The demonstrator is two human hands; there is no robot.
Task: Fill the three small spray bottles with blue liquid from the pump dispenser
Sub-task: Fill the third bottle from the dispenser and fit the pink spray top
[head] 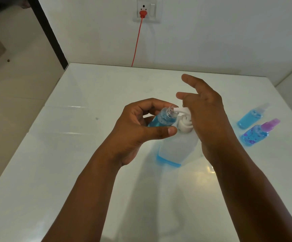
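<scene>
Spray bottle [161, 117] gripped by left hand [138, 124] — right hand [206, 116] presses pump [236, 112].

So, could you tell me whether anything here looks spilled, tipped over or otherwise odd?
No spill shows. Two filled spray bottles, one clear-capped and one purple-capped, lie on their sides on the table to the right. The dispenser is nearly empty, with only a thin blue layer at its base.

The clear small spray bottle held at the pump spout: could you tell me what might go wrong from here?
1. The clear small spray bottle is tilted in the left hand, so blue liquid may spill.
2. The white pump spout only just meets its narrow mouth; the right hand pressing could squirt liquid onto the white table.
</scene>
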